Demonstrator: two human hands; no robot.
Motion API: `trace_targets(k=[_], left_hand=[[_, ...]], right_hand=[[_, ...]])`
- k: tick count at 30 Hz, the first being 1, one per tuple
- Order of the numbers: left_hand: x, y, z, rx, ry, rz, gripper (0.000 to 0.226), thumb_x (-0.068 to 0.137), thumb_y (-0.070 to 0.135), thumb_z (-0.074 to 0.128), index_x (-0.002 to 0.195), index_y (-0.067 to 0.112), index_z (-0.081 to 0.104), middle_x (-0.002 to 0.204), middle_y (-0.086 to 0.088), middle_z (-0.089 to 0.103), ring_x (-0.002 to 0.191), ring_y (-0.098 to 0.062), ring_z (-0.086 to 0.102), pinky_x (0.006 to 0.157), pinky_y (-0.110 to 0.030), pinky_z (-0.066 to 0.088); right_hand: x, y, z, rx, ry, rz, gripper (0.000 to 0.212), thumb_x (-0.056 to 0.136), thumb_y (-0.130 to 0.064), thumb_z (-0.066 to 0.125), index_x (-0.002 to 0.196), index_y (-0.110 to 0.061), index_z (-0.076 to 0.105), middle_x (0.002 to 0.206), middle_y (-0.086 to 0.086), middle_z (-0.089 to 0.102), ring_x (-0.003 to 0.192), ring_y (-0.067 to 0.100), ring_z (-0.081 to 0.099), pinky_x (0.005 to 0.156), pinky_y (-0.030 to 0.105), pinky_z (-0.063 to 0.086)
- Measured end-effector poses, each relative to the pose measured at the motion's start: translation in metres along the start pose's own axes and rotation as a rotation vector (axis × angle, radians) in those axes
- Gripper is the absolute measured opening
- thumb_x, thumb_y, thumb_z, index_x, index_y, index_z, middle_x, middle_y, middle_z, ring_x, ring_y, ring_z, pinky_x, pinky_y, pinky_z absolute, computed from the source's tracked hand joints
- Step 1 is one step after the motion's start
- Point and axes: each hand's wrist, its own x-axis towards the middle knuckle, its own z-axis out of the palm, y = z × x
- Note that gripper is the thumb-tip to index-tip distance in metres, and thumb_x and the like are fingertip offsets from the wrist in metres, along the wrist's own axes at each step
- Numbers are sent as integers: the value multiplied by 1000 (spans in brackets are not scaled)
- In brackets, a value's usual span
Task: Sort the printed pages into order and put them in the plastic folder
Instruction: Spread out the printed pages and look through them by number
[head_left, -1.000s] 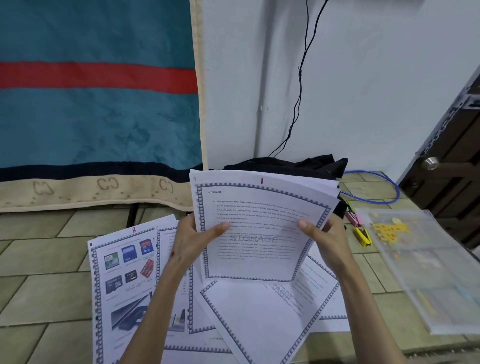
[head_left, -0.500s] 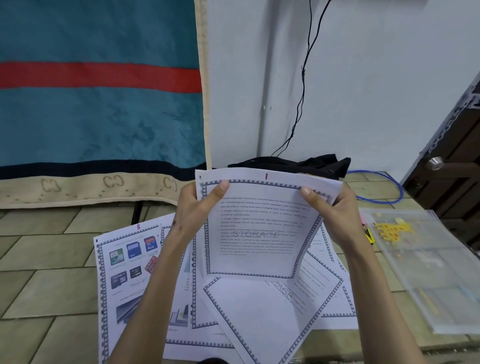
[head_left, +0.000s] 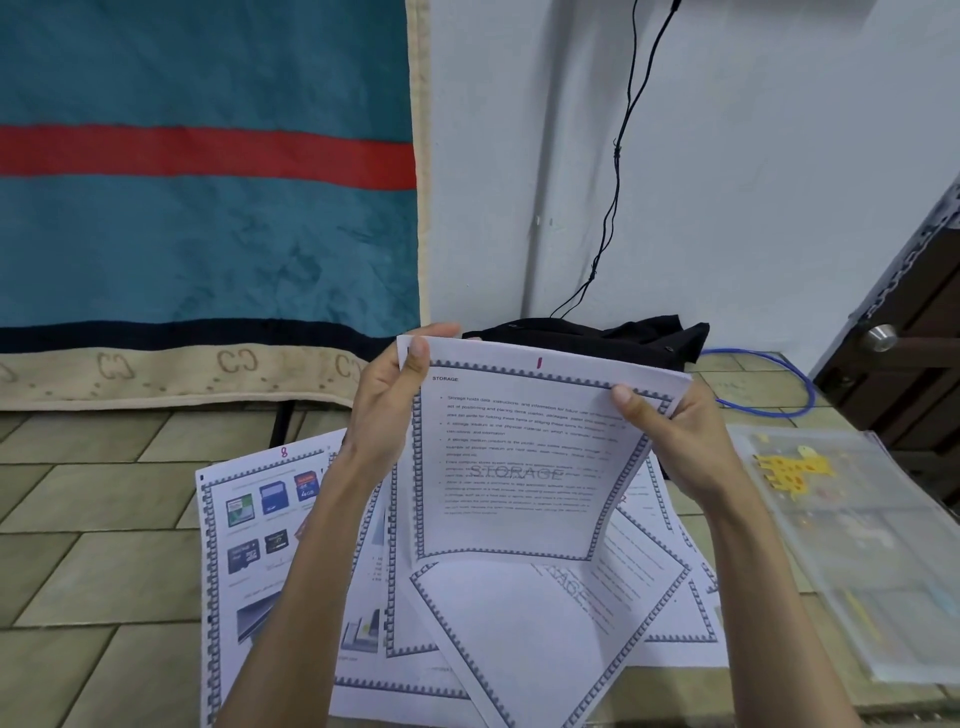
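Observation:
I hold a small stack of printed pages (head_left: 519, 467) upright over the floor; the front sheet is headed STORAGE and marked 1 in red. My left hand (head_left: 395, 400) grips its top left corner and my right hand (head_left: 670, 441) grips its top right edge. Several more bordered pages (head_left: 519, 634) lie fanned on the tiles beneath, one marked 8 (head_left: 249, 525) with memory card pictures at the left. The clear plastic folder (head_left: 857, 551), with a yellow giraffe sticker, lies flat on the floor to the right.
A teal blanket with a red stripe (head_left: 208, 182) hangs at the back left. A black bag (head_left: 587, 338) sits against the white wall with a black cord above it. A blue cable (head_left: 779, 395) loops near a dark wooden door (head_left: 914, 364) at right.
Both hands have slid up the held stack from its middle sides to its top corners. The stack stands a little more upright.

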Motion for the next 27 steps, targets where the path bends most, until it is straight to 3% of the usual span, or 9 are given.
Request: trace_targets(k=[4, 7, 11, 14, 16, 18, 20, 24, 27], left_hand=[[-3, 1, -5, 55, -27, -7, 29, 76, 47, 51, 98, 33, 64, 92, 4, 74, 87, -12, 70, 73, -28, 58], [-12, -21, -13, 251, -61, -111, 30, 65, 45, 68, 91, 30, 65, 81, 15, 74, 83, -5, 70, 67, -20, 57], [-29, -75, -24, 308, -54, -331, 32, 62, 41, 79, 89, 33, 65, 77, 23, 70, 88, -1, 67, 81, -28, 57], [-40, -101, -23, 292, 8, -415, 28, 67, 21, 81, 86, 33, 64, 73, 25, 69, 79, 9, 64, 88, -30, 53], [-43, -110, -20, 239, 70, -454, 39, 63, 18, 84, 96, 25, 63, 89, 17, 69, 89, -2, 65, 88, -26, 49], [-43, -115, -19, 223, 112, -465, 65, 56, 27, 89, 112, 13, 59, 104, 3, 67, 101, -15, 62, 89, -25, 46], [-42, -118, -18, 208, 123, -473, 89, 46, 37, 92, 120, 5, 55, 111, -2, 66, 104, -18, 61, 90, -25, 47], [-42, -120, -20, 252, 157, -458, 60, 56, 14, 89, 108, 8, 59, 94, 4, 65, 93, -16, 62, 85, -24, 48], [-47, -120, -20, 264, 118, -444, 41, 60, 6, 85, 92, 20, 64, 79, 20, 67, 86, -8, 64, 85, -26, 50]], right_hand=[[-4, 12, 1, 50, -54, 99, 23, 71, -12, 70, 89, -27, 69, 86, -14, 75, 82, 4, 71, 67, 15, 53], [-9, 32, 2, 49, -46, 184, 24, 76, -4, 70, 92, -22, 68, 90, -12, 75, 86, 8, 71, 67, 16, 54], [-18, 59, 6, 49, -35, 320, 22, 73, -7, 75, 91, -19, 71, 93, -6, 76, 87, 13, 72, 70, 22, 57], [-29, 79, 14, 71, -19, 395, 24, 70, -7, 78, 91, -17, 74, 98, 1, 75, 92, 18, 72, 76, 28, 57], [-36, 87, 20, 105, 22, 423, 27, 69, -2, 79, 88, -19, 74, 97, 2, 75, 90, 18, 72, 75, 26, 57], [-39, 93, 25, 127, 58, 445, 32, 67, 2, 80, 90, -19, 71, 91, -3, 76, 87, 15, 72, 74, 26, 58], [-39, 95, 26, 130, 73, 463, 35, 66, 2, 81, 90, -20, 69, 86, -8, 76, 84, 11, 72, 71, 23, 57], [-38, 96, 21, 129, 3, 475, 35, 65, 1, 81, 91, -21, 72, 92, -6, 76, 89, 13, 72, 72, 22, 57], [-44, 103, 20, 120, -40, 508, 37, 64, -3, 83, 94, -23, 72, 100, -3, 75, 96, 15, 70, 81, 29, 56]])
